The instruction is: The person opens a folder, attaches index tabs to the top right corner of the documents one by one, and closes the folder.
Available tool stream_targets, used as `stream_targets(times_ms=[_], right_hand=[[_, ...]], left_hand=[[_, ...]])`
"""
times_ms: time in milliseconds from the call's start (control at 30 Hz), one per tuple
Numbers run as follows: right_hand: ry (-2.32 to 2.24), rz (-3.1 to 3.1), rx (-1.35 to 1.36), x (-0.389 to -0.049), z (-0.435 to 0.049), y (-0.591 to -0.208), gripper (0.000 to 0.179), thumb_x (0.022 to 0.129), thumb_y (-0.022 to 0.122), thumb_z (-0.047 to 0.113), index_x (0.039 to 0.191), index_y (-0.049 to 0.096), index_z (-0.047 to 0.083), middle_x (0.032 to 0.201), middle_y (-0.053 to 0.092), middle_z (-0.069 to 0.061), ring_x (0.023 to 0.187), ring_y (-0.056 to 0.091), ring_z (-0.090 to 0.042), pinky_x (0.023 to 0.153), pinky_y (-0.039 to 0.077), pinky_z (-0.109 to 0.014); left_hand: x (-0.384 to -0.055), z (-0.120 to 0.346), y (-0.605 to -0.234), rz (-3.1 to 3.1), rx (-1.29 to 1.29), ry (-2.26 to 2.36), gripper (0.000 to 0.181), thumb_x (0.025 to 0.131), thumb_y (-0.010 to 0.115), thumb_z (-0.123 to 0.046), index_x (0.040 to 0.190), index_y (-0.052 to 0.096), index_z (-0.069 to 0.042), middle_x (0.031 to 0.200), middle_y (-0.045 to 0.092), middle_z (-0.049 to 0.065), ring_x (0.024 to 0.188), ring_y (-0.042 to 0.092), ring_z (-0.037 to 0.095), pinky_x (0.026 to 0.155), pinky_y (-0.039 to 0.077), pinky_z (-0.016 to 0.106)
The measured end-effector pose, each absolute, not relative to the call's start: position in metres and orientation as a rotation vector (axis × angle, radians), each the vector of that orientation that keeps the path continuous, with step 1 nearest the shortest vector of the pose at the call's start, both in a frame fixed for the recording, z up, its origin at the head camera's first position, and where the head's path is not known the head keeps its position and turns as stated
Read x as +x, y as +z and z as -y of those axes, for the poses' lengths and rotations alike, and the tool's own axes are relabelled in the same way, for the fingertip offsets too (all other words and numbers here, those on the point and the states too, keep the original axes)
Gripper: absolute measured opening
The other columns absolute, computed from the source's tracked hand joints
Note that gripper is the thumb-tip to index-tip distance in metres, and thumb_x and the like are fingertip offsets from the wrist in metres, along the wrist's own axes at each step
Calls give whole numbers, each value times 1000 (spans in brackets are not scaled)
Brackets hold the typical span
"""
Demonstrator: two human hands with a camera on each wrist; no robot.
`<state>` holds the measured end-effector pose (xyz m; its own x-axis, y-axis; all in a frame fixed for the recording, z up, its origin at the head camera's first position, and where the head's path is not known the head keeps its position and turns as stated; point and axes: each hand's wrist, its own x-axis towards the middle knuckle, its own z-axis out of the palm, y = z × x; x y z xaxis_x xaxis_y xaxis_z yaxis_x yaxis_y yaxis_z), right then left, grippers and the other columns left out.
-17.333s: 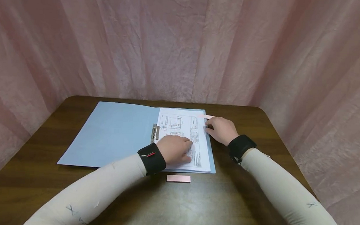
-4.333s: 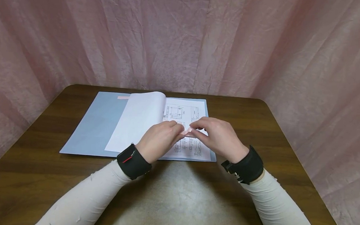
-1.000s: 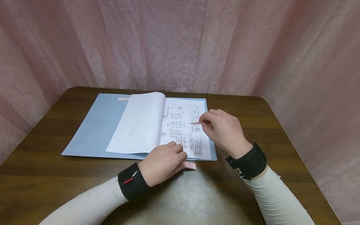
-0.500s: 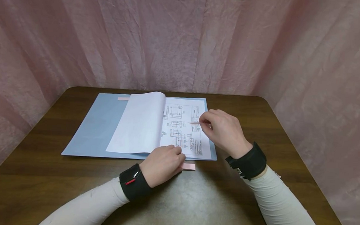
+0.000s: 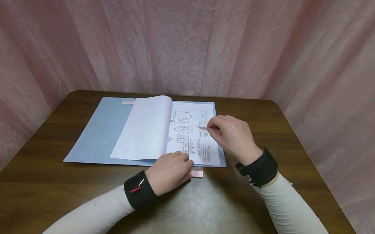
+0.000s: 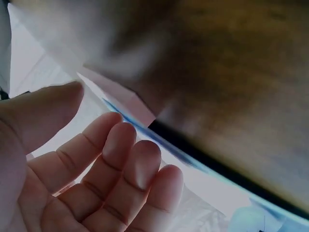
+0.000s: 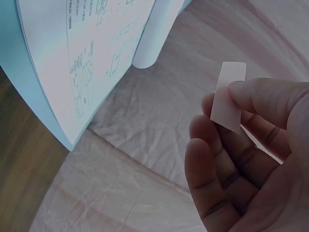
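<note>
Two white sleeves point(image 5: 85, 220) with black wristbands point(image 5: 140, 190) are nearest. Beyond them, the left hand point(image 5: 171, 172) has its thumb apart from its slightly bent fingers. Beside its fingertips, a flat pink rectangular pad point(image 5: 197, 173) lies on the dark brown wood-patterned table point(image 5: 288, 151); whether they touch, I cannot tell. Farther, the right hand point(image 5: 233, 137) pinches one thin pale pink paper strip point(image 7: 224, 104) between thumb and fingers, apart from the white sheet with printed technical drawings point(image 5: 191, 134). This sheet lies on the right side of the open light blue folder point(image 5: 95, 134). One blank white page point(image 5: 144, 128) is turned to the left, curved at the fold. At its far left corner, a second pink strip point(image 5: 128, 102) shows against the folder. Behind the table hangs a pink wrinkled curtain point(image 5: 185, 44).
</note>
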<state>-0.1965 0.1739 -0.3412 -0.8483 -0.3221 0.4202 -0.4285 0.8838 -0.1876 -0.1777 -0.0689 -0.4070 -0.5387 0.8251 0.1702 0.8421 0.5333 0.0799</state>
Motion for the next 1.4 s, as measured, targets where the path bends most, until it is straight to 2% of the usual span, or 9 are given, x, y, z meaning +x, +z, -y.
stream_targets(times_ms=[200,400,633,833,1000,1400], right_hand=[[401,2676,560,-197,-174,-341,4,98,86,13,101,85,16,90,77,2,73,62,-15,62,50,-34],[406,2673,566,-197,-175,-345,9,96,89,14,105,87,17,97,81,1,78,68,-16,65,55,-35],[399,2666,564,-202,-175,-353,7,96,89,14,103,87,17,95,79,3,78,66,-15,65,54,-35],[387,2654,518,-210,-184,-359,9,95,90,14,103,87,16,94,77,2,81,64,-17,66,54,-35],[351,2641,532,-229,-200,-361,11,95,90,13,106,86,14,95,78,-2,81,64,-20,67,55,-37],[186,2658,518,-293,-229,-379,10,100,82,9,109,85,11,102,81,-8,82,71,-26,71,58,-43]], left_hand=[[-182,72,-402,2626,-1394,-267,22,98,88,-32,103,79,-12,89,67,0,77,59,17,69,52,30],[-198,75,-401,2661,-1315,-282,28,98,87,-26,118,81,-8,111,77,8,93,71,23,87,62,37],[-219,85,-407,2707,-1238,-177,38,98,86,-27,124,77,-2,119,77,13,108,72,29,107,55,45],[-224,88,-415,2739,-1243,-144,40,98,85,-27,127,77,0,122,77,15,112,71,30,108,54,46],[-222,89,-415,2733,-1224,-91,40,99,84,-24,130,77,0,128,76,15,116,73,30,107,55,47],[-215,93,-412,2729,-1187,-40,38,97,84,-25,126,77,-1,122,77,17,107,74,32,101,57,51]])
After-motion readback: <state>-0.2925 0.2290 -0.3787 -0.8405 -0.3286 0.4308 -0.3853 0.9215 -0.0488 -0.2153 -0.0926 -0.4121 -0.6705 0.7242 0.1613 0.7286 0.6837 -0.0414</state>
